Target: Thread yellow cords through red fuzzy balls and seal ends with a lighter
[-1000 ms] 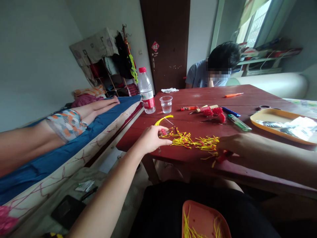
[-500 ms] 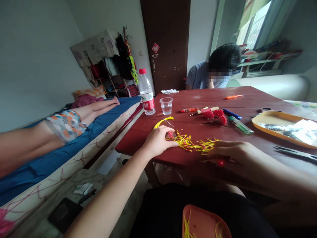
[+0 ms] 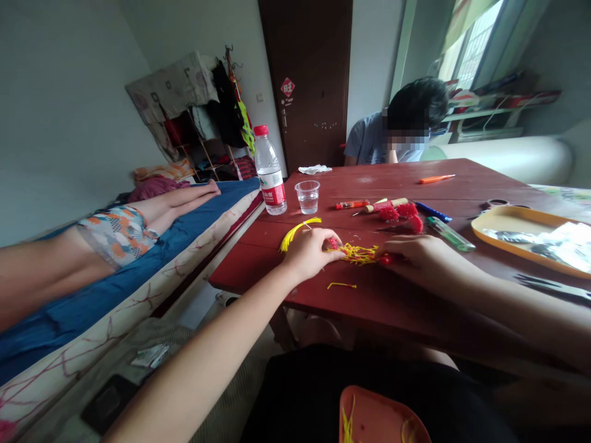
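Observation:
My left hand [image 3: 308,253] is closed around a red beaded piece [image 3: 333,243], and a thin pale stick pokes out beside the fingers. Between my two hands lies a pile of short yellow strands with red tips [image 3: 361,253], which the fingers of both touch. My right hand [image 3: 422,261] curls at the pile's right side, a small shiny red object [image 3: 384,260] at its fingertips; its underside is hidden. One stray yellow strand [image 3: 341,285] rests nearer the table edge. Behind my left hand is a yellow tassel-like bundle [image 3: 295,232].
On the red table [image 3: 258,264] stand a water bottle [image 3: 272,178] and a plastic cup [image 3: 308,198]. Behind are red beaded pieces [image 3: 401,214], pens and a green-capped tube [image 3: 449,234]. Pliers [image 3: 554,285] and a yellow tray [image 3: 489,237] lie right. An orange tray [image 3: 383,412] sits on my lap.
Both hands have moved inward and slightly away from me, squeezing the spread yellow strands into a tighter pile. One strand now lies apart, and more of the yellow bundle shows.

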Motion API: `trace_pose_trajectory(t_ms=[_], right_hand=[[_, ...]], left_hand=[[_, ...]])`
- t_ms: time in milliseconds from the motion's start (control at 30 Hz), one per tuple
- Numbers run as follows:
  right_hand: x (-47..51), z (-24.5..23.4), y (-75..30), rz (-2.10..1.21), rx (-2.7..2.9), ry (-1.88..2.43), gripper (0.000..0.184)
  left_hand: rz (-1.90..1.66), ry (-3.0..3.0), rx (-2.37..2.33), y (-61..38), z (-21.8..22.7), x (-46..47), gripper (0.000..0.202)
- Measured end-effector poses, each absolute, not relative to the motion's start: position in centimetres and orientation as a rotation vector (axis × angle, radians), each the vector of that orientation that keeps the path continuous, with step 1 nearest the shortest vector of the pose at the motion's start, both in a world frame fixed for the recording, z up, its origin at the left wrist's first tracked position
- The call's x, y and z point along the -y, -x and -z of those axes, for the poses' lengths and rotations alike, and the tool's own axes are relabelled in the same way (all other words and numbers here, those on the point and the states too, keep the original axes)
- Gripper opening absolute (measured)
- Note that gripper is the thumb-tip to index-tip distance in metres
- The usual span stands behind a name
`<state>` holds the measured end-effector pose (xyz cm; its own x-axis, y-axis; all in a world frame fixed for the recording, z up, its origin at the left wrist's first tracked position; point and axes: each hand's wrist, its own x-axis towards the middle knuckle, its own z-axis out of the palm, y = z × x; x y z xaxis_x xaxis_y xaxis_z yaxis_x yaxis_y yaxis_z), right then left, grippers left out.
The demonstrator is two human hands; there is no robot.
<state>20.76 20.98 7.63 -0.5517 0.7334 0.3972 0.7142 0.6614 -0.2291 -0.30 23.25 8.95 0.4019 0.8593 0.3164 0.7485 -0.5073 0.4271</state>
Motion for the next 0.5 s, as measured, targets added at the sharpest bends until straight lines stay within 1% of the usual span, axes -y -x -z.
trace_pose_trajectory(t_ms=[100, 233, 300, 400, 500], right_hand=[[-21.7, -8.1, -20.5, -0.066, 2.412, 1.161, 0.015], [-21.1, -8.9, -20.9, -0.092, 2.369, 1.161, 0.015], [-20.2, -9.1, -21.4, -0.112, 2.336, 1.16, 0.015], [-19.2, -8.9, -22.2, -0.162, 2.325, 1.15, 0.017], [-19.0, -8.7, -23.0, -0.191, 2.323, 1.13, 0.019]], left_hand=[[-0.767, -2.435, -1.45, 0.2, -9.3, -23.9, 0.012], [-0.836, -2.435, -1.439, 0.8, -10.6, -22.5, 0.023], [-0.809, -2.46, -1.393, 1.0, -11.1, -20.9, 0.02], [-0.595, -2.555, -1.27, 1.0, -11.2, -18.6, 0.016], [-0.564, -2.599, -1.342, 0.3, -10.3, -18.2, 0.009]])
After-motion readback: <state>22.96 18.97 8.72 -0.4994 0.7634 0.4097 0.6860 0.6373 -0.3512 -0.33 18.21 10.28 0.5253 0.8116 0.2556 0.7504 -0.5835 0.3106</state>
